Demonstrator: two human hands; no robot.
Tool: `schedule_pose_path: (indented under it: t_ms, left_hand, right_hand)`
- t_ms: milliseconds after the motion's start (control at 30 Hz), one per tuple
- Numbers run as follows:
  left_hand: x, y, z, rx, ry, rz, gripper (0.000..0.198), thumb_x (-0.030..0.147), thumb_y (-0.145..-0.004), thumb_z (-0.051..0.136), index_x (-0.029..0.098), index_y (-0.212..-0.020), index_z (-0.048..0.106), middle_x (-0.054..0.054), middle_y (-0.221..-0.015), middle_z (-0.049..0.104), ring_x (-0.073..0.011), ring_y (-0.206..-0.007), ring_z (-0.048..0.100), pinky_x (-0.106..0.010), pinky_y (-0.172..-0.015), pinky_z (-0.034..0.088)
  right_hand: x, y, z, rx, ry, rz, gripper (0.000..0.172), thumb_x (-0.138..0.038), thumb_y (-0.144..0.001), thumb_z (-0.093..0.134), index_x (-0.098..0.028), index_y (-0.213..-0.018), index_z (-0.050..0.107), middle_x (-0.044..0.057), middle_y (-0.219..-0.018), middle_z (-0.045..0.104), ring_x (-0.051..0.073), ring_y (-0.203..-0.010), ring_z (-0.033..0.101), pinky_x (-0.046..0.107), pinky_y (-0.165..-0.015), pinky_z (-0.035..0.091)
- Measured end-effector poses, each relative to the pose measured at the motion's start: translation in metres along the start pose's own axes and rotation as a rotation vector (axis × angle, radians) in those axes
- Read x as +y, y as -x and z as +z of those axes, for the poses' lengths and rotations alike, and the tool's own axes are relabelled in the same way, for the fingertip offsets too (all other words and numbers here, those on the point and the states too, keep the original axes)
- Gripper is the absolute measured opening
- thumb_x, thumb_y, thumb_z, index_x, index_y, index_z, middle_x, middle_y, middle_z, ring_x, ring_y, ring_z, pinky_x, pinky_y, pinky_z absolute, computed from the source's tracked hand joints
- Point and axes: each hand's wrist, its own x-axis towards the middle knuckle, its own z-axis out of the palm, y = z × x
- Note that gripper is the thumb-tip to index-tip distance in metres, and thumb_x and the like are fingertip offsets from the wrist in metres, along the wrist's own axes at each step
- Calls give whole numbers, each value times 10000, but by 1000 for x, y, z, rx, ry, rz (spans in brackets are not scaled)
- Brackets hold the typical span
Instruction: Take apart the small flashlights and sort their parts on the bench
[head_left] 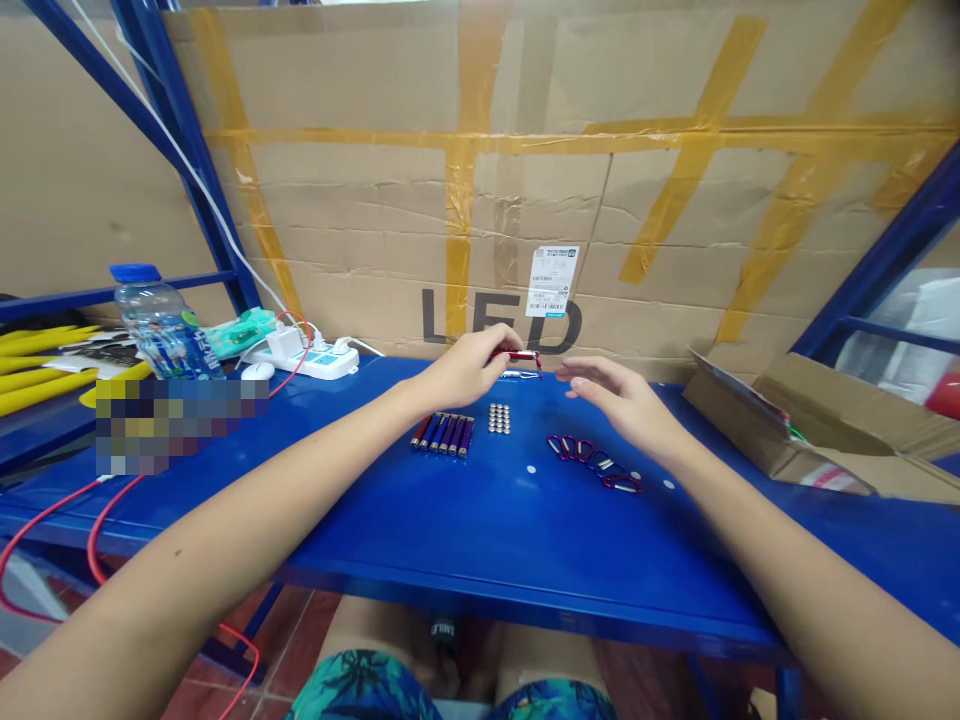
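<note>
My left hand [466,368] pinches a slim red metal cylinder [523,355], probably a small flashlight, at its fingertips above the far edge of the blue metal table [517,530]. My right hand [616,400] hovers close by with its fingers apart, holding nothing. A small silver piece [520,374] lies just below the red cylinder. On the table, a neat row of several small flashlights [442,434] in blue, purple and red sits next to a block of silver button cells [499,418]. Several small coloured carabiners [592,465] lie below my right hand.
A plastic water bottle [159,325], a white computer mouse [257,371] and a white power strip [304,358] with a red cable stand at the far left. Yellow strips [37,360] lie beyond them. An opened cardboard box [814,430] sits at the right, with a taped cardboard wall behind the table.
</note>
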Motion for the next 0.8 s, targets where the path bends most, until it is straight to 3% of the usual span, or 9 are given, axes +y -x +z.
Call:
schedule_pose_path:
  t_ms: [100, 233, 367, 533, 633, 800]
  left_hand:
    - [16, 10, 9, -49, -32, 114, 223, 113, -945, 344, 186, -1078, 508, -95, -1084, 636, -182, -987, 593, -355, -880, 474]
    - [19, 17, 20, -98, -142, 178, 204, 189, -1000, 309, 187, -1087, 493, -110, -1046, 605, -208, -979, 562, -369, -863, 463]
    - [14, 18, 28, -122, -376, 170, 219, 333, -1020, 377, 198, -1020, 550, -74, -897, 576, -214, -835, 537, -348, -742, 430]
    - [15, 20, 32, -90, -629, 280, 249, 293, -1013, 368, 198, -958, 591, -89, -878, 615, -241, -856, 539, -378, -746, 387]
    - [24, 24, 33, -116, -650, 324, 197, 213, -977, 388, 184, -918, 574, -110, -893, 644, -245, -850, 568, -376, -719, 385]
    - [36, 30, 37, -201, -552, 174, 172, 244, -988, 383, 191, -986, 547, -88, -874, 680, -212, -712, 616, -331, -581, 365]
  right_hand:
    - [-7, 3, 17, -164, -194, -18, 386, -481, -851, 665, -218, -1133, 648, 97, -1186, 697, 235, -1104, 633, 418, -956, 490]
    - [-9, 7, 24, -299, -266, 104, 315, -453, -834, 699, -177, -978, 650, 39, -814, 707, 186, -785, 676, 379, -816, 524]
    - [-13, 10, 19, -328, -173, 195, 316, -469, -810, 716, -176, -863, 610, -7, -640, 634, 148, -602, 624, 300, -634, 475]
    - [-19, 16, 17, -350, -93, 183, 330, -488, -843, 672, -186, -774, 558, -35, -566, 556, 142, -560, 606, 274, -578, 414]
    - [-19, 19, 16, -376, -121, 160, 312, -483, -853, 662, -187, -814, 572, -44, -544, 535, 132, -521, 569, 279, -569, 414]
    - [-21, 23, 15, -380, -158, 137, 331, -505, -826, 688, -189, -824, 589, -60, -480, 476, 116, -461, 477, 298, -556, 442]
